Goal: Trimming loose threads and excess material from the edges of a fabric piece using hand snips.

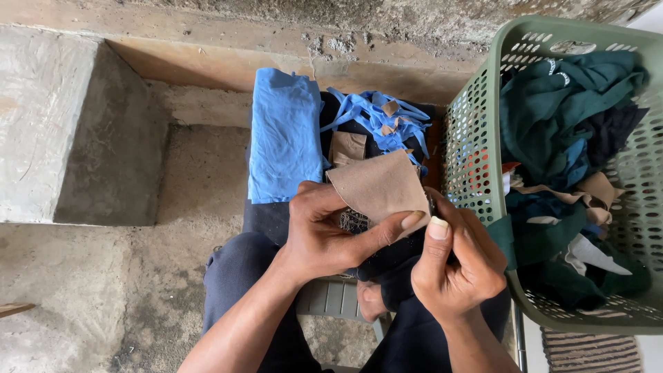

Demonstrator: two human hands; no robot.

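Left of the green basket (476, 138), we pinch a tan cloth piece (380, 185) over our lap: left hand (324, 235) and right hand (456, 266) each clamp its lower edge between thumb and fingers, likely to keep it spread flat. Beyond it lie a folded blue cloth (284, 135) and blue scraps (376, 117). Whatever dark thing sits under the piece is mostly hidden.

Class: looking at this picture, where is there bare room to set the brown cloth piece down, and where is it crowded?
Bare concrete floor lies free left of the knees, below the concrete step. Crowded: the green basket is heaped with cloth; blue cloths cover the dark pile ahead. Both hands, left hand and right hand, pinch the brown piece.
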